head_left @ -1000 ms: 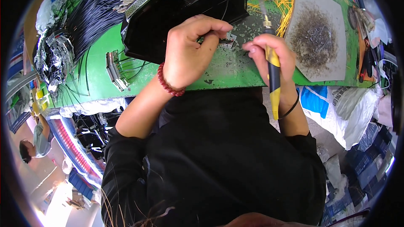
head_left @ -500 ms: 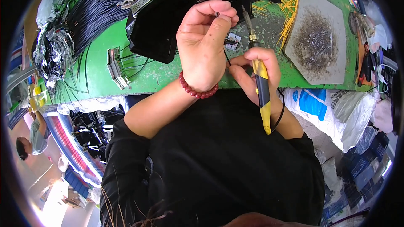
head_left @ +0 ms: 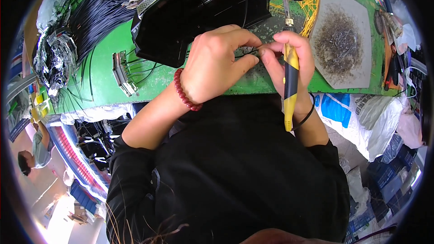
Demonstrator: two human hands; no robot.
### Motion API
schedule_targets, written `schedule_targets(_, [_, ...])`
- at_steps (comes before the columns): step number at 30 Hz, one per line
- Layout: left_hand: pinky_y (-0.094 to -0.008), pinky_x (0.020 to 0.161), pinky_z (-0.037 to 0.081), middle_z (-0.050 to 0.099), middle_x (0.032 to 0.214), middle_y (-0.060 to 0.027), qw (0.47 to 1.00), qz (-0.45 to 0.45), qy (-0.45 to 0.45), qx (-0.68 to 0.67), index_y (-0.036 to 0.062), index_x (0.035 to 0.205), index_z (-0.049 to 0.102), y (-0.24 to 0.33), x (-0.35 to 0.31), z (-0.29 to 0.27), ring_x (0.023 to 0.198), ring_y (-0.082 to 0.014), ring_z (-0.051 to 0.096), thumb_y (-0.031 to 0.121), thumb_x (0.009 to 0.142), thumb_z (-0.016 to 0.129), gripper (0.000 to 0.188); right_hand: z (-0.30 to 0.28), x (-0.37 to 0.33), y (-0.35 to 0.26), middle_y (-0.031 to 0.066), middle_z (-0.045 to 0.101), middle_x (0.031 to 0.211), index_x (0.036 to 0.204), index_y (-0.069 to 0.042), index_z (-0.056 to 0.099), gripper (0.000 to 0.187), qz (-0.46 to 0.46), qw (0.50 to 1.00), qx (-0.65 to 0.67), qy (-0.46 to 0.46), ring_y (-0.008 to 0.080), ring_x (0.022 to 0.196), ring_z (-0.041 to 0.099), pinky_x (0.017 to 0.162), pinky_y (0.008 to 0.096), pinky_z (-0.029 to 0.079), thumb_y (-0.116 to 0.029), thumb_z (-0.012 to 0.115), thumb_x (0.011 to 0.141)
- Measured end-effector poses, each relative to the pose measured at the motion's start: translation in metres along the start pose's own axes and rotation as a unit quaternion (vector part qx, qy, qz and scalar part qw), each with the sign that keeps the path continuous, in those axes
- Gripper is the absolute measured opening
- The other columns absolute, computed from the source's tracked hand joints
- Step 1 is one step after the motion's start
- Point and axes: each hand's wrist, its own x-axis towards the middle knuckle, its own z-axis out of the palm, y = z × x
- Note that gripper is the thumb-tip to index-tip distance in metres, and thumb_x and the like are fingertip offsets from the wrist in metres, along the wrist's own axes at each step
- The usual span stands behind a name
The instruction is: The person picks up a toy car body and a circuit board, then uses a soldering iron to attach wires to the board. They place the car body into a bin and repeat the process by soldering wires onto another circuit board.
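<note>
One soldering iron (head_left: 291, 79), best aimed away, lies in the right hand (head_left: 302, 56), pinching black wire (head_left: 246, 54); left hand (head_left: 214, 58) shows no clear grip.

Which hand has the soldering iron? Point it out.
The right hand: it holds the yellow-and-black soldering iron, while the left hand, wearing the red bead bracelet, has none.
</note>
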Motion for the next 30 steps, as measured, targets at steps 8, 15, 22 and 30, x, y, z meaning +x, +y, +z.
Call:
schedule_targets(8, [-0.0295, 0.057, 0.049, 0.063, 0.072, -0.0106, 0.997, -0.036, 0.003, -0.074, -0.0001, 0.08, 0.064, -0.007, -0.004, -0.002, 0.065, -0.0225, 0.063, 0.0, 0.073, 0.069, 0.009, -0.002, -0.009, -0.003, 0.0118, 0.064, 0.093, 0.114, 0.0, 0.048, 0.029, 0.08, 0.978, 0.188, -0.039, 0.0193, 0.085, 0.068, 0.071, 0.029, 0.057, 0.003, 0.061, 0.088])
schedule_targets(15, [-0.0281, 0.059, 0.049, 0.061, 0.074, -0.009, 0.995, -0.03, -0.008, -0.092, -0.0004, 0.079, 0.064, -0.01, -0.005, -0.003, 0.065, -0.0198, 0.061, -0.001, 0.073, 0.069, 0.008, -0.004, -0.009, 0.005, 0.0091, 0.06, 0.097, 0.118, -0.001, 0.044, 0.043, 0.05, 0.973, 0.219, -0.051, 0.02, 0.089, 0.068, 0.07, 0.0263, 0.053, 0.006, 0.067, 0.082])
schedule_targets(22, [-0.0278, 0.059, 0.048, 0.06, 0.075, -0.008, 0.993, -0.038, -0.024, -0.109, 0.0001, 0.081, 0.065, -0.009, -0.006, -0.006, 0.066, -0.0185, 0.06, 0.001, 0.076, 0.069, 0.007, -0.003, -0.009, 0.002, 0.009, 0.061, 0.095, 0.118, -0.002, 0.044, 0.045, 0.074, 0.966, 0.243, -0.04, 0.0188, 0.086, 0.068, 0.069, 0.0247, 0.052, 0.007, 0.068, 0.081])
schedule_targets(30, [-0.0267, 0.059, 0.047, 0.057, 0.073, -0.007, 0.991, -0.013, -0.039, -0.125, 0.0003, 0.082, 0.065, -0.012, -0.005, -0.007, 0.065, -0.0168, 0.058, 0.0, 0.077, 0.069, 0.006, 0.0, -0.009, 0.001, 0.0165, 0.068, 0.09, 0.121, -0.003, 0.04, 0.048, 0.105, 0.941, 0.32, -0.04, 0.0145, 0.078, 0.066, 0.068, 0.0225, 0.053, 0.004, 0.069, 0.082])
